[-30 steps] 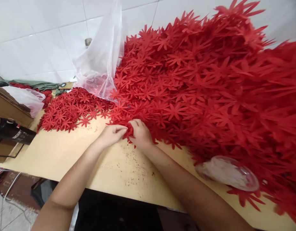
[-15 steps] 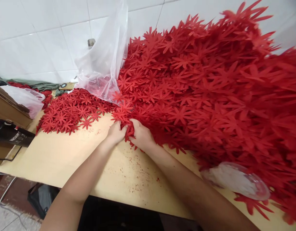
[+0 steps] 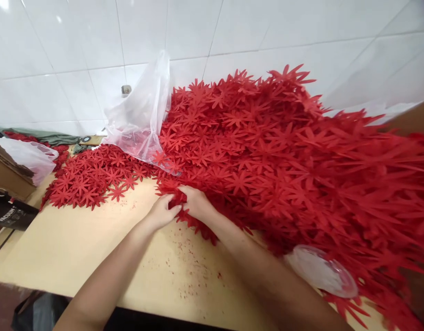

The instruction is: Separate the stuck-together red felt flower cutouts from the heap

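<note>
Both hands, left hand (image 3: pixel 163 212) and right hand (image 3: pixel 195 202), pinch red flower cutouts (image 3: pixel 177 198) between them at pile (image 3: pixel 284 156) edge.

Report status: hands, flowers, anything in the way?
Left hand and right hand pinch red flowers at pile edge. Plastic bag behind, clear dish by right forearm.

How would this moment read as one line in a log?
left hand: pinching red flower cutouts | right hand: gripping same | pile: beside | table: beneath
</note>
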The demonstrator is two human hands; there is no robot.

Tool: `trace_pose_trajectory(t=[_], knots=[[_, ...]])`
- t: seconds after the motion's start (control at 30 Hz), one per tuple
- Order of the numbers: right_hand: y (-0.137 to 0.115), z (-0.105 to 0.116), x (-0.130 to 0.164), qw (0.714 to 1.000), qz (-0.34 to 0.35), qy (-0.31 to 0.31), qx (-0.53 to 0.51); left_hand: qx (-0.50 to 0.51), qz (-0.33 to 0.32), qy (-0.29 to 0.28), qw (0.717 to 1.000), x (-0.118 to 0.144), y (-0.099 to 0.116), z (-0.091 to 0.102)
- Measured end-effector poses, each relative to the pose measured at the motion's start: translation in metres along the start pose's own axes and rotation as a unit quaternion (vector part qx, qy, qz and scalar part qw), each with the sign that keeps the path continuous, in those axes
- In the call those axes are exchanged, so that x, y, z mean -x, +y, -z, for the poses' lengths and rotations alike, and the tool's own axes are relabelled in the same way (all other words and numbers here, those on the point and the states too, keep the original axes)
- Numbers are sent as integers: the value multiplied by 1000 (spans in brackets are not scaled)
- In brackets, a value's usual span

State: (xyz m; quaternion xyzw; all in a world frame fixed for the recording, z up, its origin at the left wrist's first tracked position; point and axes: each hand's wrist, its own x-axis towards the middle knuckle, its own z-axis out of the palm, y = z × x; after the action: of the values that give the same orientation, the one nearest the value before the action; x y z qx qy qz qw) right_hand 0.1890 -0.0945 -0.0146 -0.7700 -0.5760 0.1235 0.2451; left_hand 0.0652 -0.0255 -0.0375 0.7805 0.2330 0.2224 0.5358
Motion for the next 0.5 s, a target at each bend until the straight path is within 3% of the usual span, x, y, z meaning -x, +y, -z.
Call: trace_pose_trajectory(t=[0.13,0.27,0.43,0.5], knots=[[-1,34,-15,999,-28,35,12,-30,-4,115,993,5,-7,11],[-11,92,-33,994,-23,101,25,-85,9,180,980,11,-21,20],[-32,170,-73,975,-34,180,128,-166,-31,131,977,18,-23,17],[-35,194,-97,962,-71,197,174,-188,-35,109,976,20,-20,15]])
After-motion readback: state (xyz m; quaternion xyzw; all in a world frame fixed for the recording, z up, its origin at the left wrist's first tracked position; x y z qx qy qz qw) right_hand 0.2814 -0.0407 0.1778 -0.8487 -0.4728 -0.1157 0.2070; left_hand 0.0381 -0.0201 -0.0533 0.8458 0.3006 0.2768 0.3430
